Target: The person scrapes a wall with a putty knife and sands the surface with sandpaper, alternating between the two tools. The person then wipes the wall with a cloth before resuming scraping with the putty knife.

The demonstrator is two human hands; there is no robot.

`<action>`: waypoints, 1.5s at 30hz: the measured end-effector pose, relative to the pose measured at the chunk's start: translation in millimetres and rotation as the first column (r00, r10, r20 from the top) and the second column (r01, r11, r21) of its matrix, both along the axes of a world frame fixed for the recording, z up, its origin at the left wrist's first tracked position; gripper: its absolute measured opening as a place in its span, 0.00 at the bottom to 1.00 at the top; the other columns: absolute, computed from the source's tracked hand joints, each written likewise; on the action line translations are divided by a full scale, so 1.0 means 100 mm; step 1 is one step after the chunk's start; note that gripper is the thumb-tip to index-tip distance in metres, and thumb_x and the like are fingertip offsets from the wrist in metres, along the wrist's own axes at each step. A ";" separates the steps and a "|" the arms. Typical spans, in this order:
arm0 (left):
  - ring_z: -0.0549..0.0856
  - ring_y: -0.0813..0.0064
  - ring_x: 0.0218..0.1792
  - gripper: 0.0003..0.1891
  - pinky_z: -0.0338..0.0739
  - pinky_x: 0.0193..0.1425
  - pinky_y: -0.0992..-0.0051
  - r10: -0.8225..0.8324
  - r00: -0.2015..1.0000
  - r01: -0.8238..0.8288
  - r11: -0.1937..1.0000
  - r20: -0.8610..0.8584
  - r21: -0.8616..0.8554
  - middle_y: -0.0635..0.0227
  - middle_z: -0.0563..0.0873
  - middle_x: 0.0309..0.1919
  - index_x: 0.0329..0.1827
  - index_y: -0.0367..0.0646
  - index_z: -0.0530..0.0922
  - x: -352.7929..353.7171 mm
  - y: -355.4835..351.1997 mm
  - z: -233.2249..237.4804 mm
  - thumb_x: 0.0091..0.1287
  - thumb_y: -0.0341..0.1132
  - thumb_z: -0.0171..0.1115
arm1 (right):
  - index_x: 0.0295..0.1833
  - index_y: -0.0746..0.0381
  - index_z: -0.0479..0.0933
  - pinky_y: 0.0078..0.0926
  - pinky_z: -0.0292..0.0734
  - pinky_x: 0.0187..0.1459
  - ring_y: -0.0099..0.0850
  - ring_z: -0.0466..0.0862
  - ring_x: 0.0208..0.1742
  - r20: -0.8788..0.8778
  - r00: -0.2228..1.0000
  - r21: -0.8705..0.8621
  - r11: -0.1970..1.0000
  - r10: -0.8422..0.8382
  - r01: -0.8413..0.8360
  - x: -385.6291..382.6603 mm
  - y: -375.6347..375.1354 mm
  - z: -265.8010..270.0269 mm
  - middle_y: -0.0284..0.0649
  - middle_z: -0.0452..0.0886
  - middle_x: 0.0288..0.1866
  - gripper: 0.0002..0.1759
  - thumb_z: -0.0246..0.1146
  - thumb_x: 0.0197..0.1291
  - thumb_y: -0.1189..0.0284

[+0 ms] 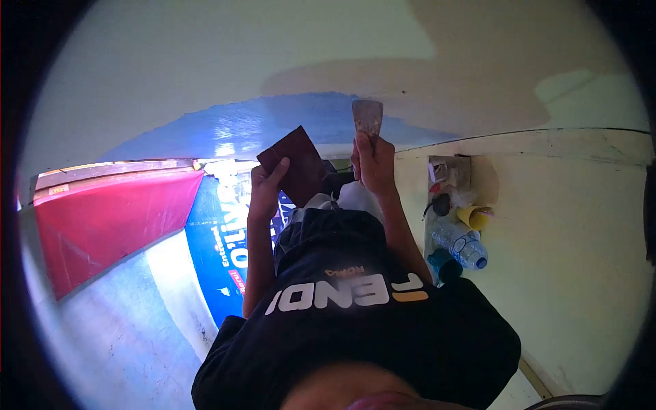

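Before the wall's [205,55] blue patch [184,133], the right hand [374,164] clasps a scraper [368,117] and the left hand [265,191] pinches a maroon sheet [299,160].

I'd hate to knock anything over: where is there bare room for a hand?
Bare: the pale surface right of the yellow cup and clear bottle, and the upper surface beyond the blue patch and scraper. Crowded: around that cup, bottle and teal cup.

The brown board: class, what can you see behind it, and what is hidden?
Past the board show a blue patch and grey clothing. The left hand's fingertips behind it are hidden.
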State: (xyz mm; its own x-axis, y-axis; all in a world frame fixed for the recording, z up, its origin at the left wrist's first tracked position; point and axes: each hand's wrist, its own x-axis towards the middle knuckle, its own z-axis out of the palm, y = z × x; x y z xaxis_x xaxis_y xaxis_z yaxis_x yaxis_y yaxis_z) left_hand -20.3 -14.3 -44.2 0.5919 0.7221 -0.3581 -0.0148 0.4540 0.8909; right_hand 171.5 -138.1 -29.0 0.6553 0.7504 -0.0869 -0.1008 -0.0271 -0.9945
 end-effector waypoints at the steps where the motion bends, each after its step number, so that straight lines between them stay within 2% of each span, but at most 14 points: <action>1: 0.85 0.75 0.44 0.15 0.78 0.52 0.73 0.012 1.000 -0.012 1.000 -0.011 0.016 0.63 0.87 0.43 0.51 0.34 0.80 0.01 0.01 -0.01 0.69 0.36 0.63 | 0.25 0.61 0.67 0.20 0.60 0.12 0.18 0.65 0.09 0.002 1.000 0.003 1.000 0.011 -0.011 0.00 0.05 0.03 0.30 0.66 0.11 0.24 0.50 0.74 0.60; 3: 0.85 0.75 0.44 0.14 0.78 0.51 0.73 0.010 0.999 -0.010 1.000 -0.032 0.009 0.63 0.87 0.43 0.51 0.35 0.81 -0.01 -0.04 -0.03 0.69 0.36 0.63 | 0.24 0.61 0.67 0.20 0.60 0.12 0.18 0.65 0.09 -0.008 1.000 -0.019 1.000 0.021 -0.021 -0.07 0.05 0.12 0.30 0.66 0.12 0.24 0.51 0.74 0.60; 6: 0.85 0.75 0.44 0.14 0.78 0.51 0.73 -0.001 1.000 0.001 1.000 -0.020 0.004 0.64 0.87 0.42 0.51 0.35 0.81 0.00 0.00 -0.01 0.69 0.36 0.63 | 0.24 0.61 0.68 0.20 0.60 0.12 0.18 0.65 0.09 0.041 0.999 0.027 0.999 -0.032 0.031 -0.02 0.05 -0.06 0.30 0.66 0.12 0.24 0.51 0.74 0.60; 12: 0.85 0.75 0.44 0.15 0.78 0.50 0.72 0.002 1.000 -0.001 1.000 -0.029 0.011 0.64 0.87 0.42 0.51 0.34 0.80 -0.03 -0.02 -0.06 0.69 0.37 0.64 | 0.24 0.61 0.68 0.20 0.60 0.12 0.18 0.66 0.10 0.006 1.000 0.020 1.000 -0.022 0.022 -0.04 0.03 -0.08 0.30 0.66 0.12 0.25 0.50 0.74 0.60; 15: 0.85 0.75 0.44 0.16 0.78 0.51 0.72 0.015 1.000 -0.015 0.999 -0.008 0.032 0.63 0.86 0.43 0.52 0.33 0.80 0.01 0.00 0.00 0.69 0.37 0.64 | 0.24 0.61 0.68 0.20 0.60 0.12 0.18 0.66 0.10 0.026 1.000 -0.017 1.000 0.001 -0.001 -0.01 0.02 0.01 0.30 0.66 0.12 0.24 0.50 0.74 0.60; 18: 0.84 0.74 0.45 0.16 0.77 0.52 0.73 0.007 0.999 -0.006 1.000 -0.042 0.009 0.62 0.86 0.43 0.52 0.32 0.80 -0.05 -0.07 -0.06 0.69 0.36 0.64 | 0.24 0.61 0.68 0.20 0.60 0.12 0.18 0.66 0.09 0.076 0.997 0.038 0.999 0.028 -0.031 -0.04 0.10 0.13 0.31 0.67 0.12 0.24 0.51 0.74 0.60; 20: 0.84 0.73 0.45 0.16 0.77 0.53 0.73 0.010 0.995 -0.008 1.000 -0.096 0.018 0.61 0.86 0.43 0.53 0.32 0.80 -0.03 -0.03 0.03 0.69 0.36 0.63 | 0.24 0.63 0.70 0.22 0.62 0.12 0.19 0.69 0.10 0.006 1.000 0.002 1.000 -0.011 0.011 -0.05 0.02 -0.06 0.32 0.69 0.12 0.25 0.53 0.73 0.60; 21: 0.84 0.73 0.46 0.17 0.77 0.53 0.72 0.025 0.999 -0.023 0.999 -0.048 0.043 0.62 0.86 0.43 0.54 0.32 0.79 0.00 -0.04 0.04 0.69 0.36 0.63 | 0.24 0.65 0.71 0.23 0.63 0.13 0.19 0.70 0.10 -0.017 1.000 -0.006 1.000 -0.023 0.023 -0.02 0.05 -0.04 0.32 0.70 0.12 0.25 0.54 0.73 0.61; 24: 0.84 0.73 0.47 0.17 0.77 0.53 0.72 0.035 0.999 -0.033 0.999 -0.040 0.038 0.61 0.86 0.44 0.54 0.32 0.78 -0.01 -0.05 -0.01 0.69 0.36 0.63 | 0.24 0.60 0.67 0.20 0.60 0.12 0.18 0.65 0.09 -0.006 1.000 0.018 1.000 0.006 -0.006 -0.04 0.04 -0.04 0.31 0.66 0.11 0.24 0.51 0.74 0.59; 27: 0.84 0.73 0.46 0.17 0.77 0.54 0.72 0.017 1.000 -0.018 1.000 -0.025 -0.008 0.60 0.86 0.44 0.54 0.32 0.79 -0.04 -0.07 -0.04 0.69 0.36 0.63 | 0.25 0.60 0.68 0.20 0.60 0.12 0.18 0.65 0.09 -0.047 0.998 0.068 0.997 -0.039 0.042 -0.03 0.04 -0.11 0.31 0.66 0.12 0.24 0.51 0.74 0.59; 36: 0.85 0.75 0.43 0.13 0.77 0.51 0.73 0.029 1.000 -0.029 1.000 -0.008 0.009 0.62 0.87 0.42 0.49 0.34 0.81 0.01 -0.03 0.02 0.69 0.36 0.63 | 0.24 0.61 0.68 0.19 0.59 0.12 0.18 0.65 0.09 0.031 0.999 0.048 0.999 -0.018 0.017 -0.05 0.08 -0.11 0.31 0.66 0.12 0.23 0.50 0.75 0.61; 39: 0.85 0.75 0.44 0.14 0.77 0.51 0.74 0.016 0.999 -0.016 1.000 -0.041 0.008 0.62 0.87 0.42 0.49 0.34 0.81 0.01 -0.03 0.03 0.69 0.36 0.63 | 0.25 0.61 0.68 0.20 0.59 0.12 0.18 0.66 0.09 0.162 0.987 0.036 0.999 0.008 -0.014 -0.07 0.12 -0.05 0.31 0.66 0.11 0.24 0.51 0.75 0.61; 42: 0.84 0.75 0.45 0.15 0.76 0.52 0.74 -0.001 0.997 0.003 0.999 -0.076 0.032 0.63 0.87 0.42 0.51 0.33 0.81 -0.01 -0.03 0.05 0.69 0.36 0.63 | 0.25 0.61 0.67 0.20 0.59 0.12 0.18 0.66 0.10 0.018 0.999 0.037 0.999 -0.039 0.038 -0.10 0.08 -0.10 0.31 0.66 0.12 0.24 0.50 0.75 0.60; 45: 0.84 0.75 0.45 0.15 0.76 0.52 0.74 0.052 0.998 -0.051 0.998 -0.018 0.042 0.63 0.87 0.42 0.51 0.33 0.80 -0.01 -0.05 -0.04 0.69 0.36 0.63 | 0.25 0.61 0.68 0.20 0.60 0.12 0.18 0.66 0.10 -0.031 0.999 0.003 1.000 -0.009 0.009 -0.08 0.05 -0.06 0.31 0.67 0.12 0.24 0.49 0.75 0.59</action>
